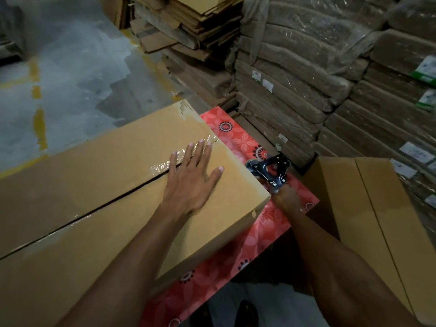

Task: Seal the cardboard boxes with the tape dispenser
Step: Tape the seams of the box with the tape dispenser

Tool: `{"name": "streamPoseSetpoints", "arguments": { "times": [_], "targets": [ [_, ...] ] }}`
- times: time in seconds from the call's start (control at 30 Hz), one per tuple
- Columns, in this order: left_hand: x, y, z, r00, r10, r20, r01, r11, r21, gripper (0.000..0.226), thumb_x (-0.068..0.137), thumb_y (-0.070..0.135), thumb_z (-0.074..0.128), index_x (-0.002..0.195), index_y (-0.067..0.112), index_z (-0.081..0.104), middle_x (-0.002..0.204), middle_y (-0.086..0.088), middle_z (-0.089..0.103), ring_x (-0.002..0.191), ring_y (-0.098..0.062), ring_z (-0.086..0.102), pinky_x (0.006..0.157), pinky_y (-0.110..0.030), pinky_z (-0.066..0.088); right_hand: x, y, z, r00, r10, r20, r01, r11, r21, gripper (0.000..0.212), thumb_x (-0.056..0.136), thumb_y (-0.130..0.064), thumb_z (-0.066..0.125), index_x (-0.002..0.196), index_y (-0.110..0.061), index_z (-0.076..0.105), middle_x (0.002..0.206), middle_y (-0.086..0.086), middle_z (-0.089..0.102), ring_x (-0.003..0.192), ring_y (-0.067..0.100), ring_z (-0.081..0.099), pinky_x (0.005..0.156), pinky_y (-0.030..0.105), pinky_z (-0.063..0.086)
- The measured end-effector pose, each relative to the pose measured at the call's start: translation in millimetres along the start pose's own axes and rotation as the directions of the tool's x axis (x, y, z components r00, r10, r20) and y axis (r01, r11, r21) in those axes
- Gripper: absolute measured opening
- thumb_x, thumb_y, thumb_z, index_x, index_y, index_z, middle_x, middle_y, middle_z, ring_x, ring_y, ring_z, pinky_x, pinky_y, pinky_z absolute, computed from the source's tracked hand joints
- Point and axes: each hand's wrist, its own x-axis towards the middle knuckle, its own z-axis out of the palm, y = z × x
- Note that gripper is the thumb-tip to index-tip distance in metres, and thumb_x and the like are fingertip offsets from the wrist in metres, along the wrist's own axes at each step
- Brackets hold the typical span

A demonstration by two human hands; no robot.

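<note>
A large brown cardboard box [99, 185] lies on a table with a red flowered cover [238, 138]. Its two top flaps meet in a dark seam running from lower left to upper right. Clear tape [169, 161] covers the seam near the right end. My left hand [193, 175] lies flat on the box top, fingers spread over the taped seam. My right hand [286, 198] is below the box's right edge and grips the handle of a black metal tape dispenser [269, 169], which sits against the box's right end face.
A second brown box [368, 208] stands at the right, beside the table. Stacks of flat cardboard [200, 31] and plastic-wrapped bundles [330, 79] rise behind. Grey concrete floor [70, 67] with yellow lines lies to the left.
</note>
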Motion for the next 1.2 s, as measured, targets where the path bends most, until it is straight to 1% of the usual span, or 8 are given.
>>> {"name": "streamPoseSetpoints", "arguments": {
  "times": [0.1, 0.3, 0.47, 0.53, 0.6, 0.7, 0.97, 1.2],
  "targets": [
    [-0.2, 1.7, -2.2, 1.0, -0.002, 0.007, 0.002, 1.0, -0.001, 0.071, 0.099, 0.069, 0.004, 0.158, 0.033, -0.01, 0.166, 0.012, -0.015, 0.152, -0.011, -0.017, 0.123, -0.05, -0.007, -0.4, -11.0, -16.2, 0.998, 0.016, 0.065, -0.033, 0.964, 0.264, 0.05, 0.085, -0.049, 0.064, 0.124, -0.018, 0.062, 0.113, 0.003, 0.067, 0.1, 0.025, 0.066, 0.088, 0.035, 0.055],
    [1.7, 4.7, -11.9, 1.0, 0.005, 0.001, -0.005, 1.0, 0.03, 0.072, 0.098, 0.067, 0.011, 0.16, 0.031, 0.002, 0.168, 0.009, -0.003, 0.154, -0.015, -0.003, 0.122, -0.052, 0.0, -17.9, -81.7, -80.8, 0.982, -0.085, 0.168, -0.022, 0.834, 0.552, 0.004, 0.064, -0.014, 0.054, 0.067, -0.012, 0.055, 0.06, 0.007, 0.051, 0.053, 0.024, 0.049, 0.053, 0.027, 0.036],
    [32.5, -0.8, -53.7, 0.99, -0.101, -0.094, 0.059, 0.926, -0.374, 0.049, 0.098, 0.055, 0.041, 0.132, 0.023, 0.057, 0.135, -0.001, 0.059, 0.122, -0.023, 0.052, 0.1, -0.04, 0.036, -88.4, -161.7, -138.6, 0.847, -0.335, 0.413, -0.136, 0.614, 0.777, 0.012, 0.057, -0.011, 0.041, 0.065, -0.009, 0.049, 0.05, 0.003, 0.041, 0.037, 0.015, 0.035, 0.042, 0.019, 0.027],
    [53.9, -0.2, -81.1, 0.937, -0.324, 0.134, 0.277, 0.451, -0.848, 0.044, 0.098, 0.051, 0.048, 0.108, 0.014, 0.069, 0.112, -0.009, 0.068, 0.096, -0.026, 0.063, 0.082, -0.035, 0.044, -112.3, -182.7, -140.3, 0.803, -0.399, 0.443, -0.124, 0.614, 0.779, 0.015, 0.059, -0.012, 0.04, 0.069, -0.008, 0.05, 0.052, 0.004, 0.042, 0.038, 0.016, 0.036, 0.041, 0.02, 0.029],
    [66.4, -8.1, -102.7, 0.869, -0.266, 0.418, 0.367, -0.221, -0.904, 0.05, 0.097, 0.053, 0.054, 0.077, 0.008, 0.063, 0.079, -0.013, 0.064, 0.063, -0.025, 0.062, 0.066, -0.033, 0.046, -129.7, -199.5, -132.5, 0.776, -0.451, 0.44, -0.089, 0.612, 0.786, 0.013, 0.062, -0.01, 0.041, 0.072, -0.007, 0.049, 0.055, 0.004, 0.042, 0.04, 0.016, 0.035, 0.041, 0.021, 0.03],
    [65.5, -32.0, -112.9, 0.837, -0.115, 0.536, 0.402, -0.536, -0.743, 0.053, 0.093, 0.057, 0.058, 0.074, 0.007, 0.054, 0.057, -0.009, 0.055, 0.048, -0.026, 0.062, 0.062, -0.038, 0.055, -148.9, -213.5, -119.3, 0.757, -0.485, 0.438, -0.05, 0.626, 0.778, 0.017, 0.055, -0.011, 0.048, 0.072, -0.009, 0.05, 0.058, 0.004, 0.042, 0.045, 0.016, 0.036, 0.045, 0.023, 0.032],
    [45.8, -69.7, -104.9, 0.798, -0.04, 0.601, 0.508, -0.493, -0.707, 0.011, 0.098, 0.005, 0.053, 0.093, -0.003, 0.059, 0.063, -0.015, 0.066, 0.05, -0.021, 0.067, 0.051, -0.027, 0.06, -159.8, -220.2, -95.7, 0.752, -0.492, 0.439, 0.036, 0.695, 0.718, 0.02, 0.053, -0.01, 0.052, 0.072, -0.006, 0.052, 0.06, 0.007, 0.045, 0.048, 0.018, 0.04, 0.05, 0.026, 0.033],
    [58.6, -81.3, -97.2, 0.766, 0.004, 0.643, 0.585, -0.421, -0.693, 0.037, 0.1, 0.029, 0.041, 0.091, 0.003, 0.065, 0.072, -0.015, 0.071, 0.06, -0.025, 0.07, 0.063, -0.03, 0.059, -156.9, -208.8, -83.7, 0.771, -0.527, 0.358, 0.101, 0.657, 0.747, 0.031, 0.054, -0.006, 0.055, 0.085, -0.005, 0.051, 0.062, 0.003, 0.055, 0.049, 0.014, 0.046, 0.049, 0.024, 0.038]
  ]
}}
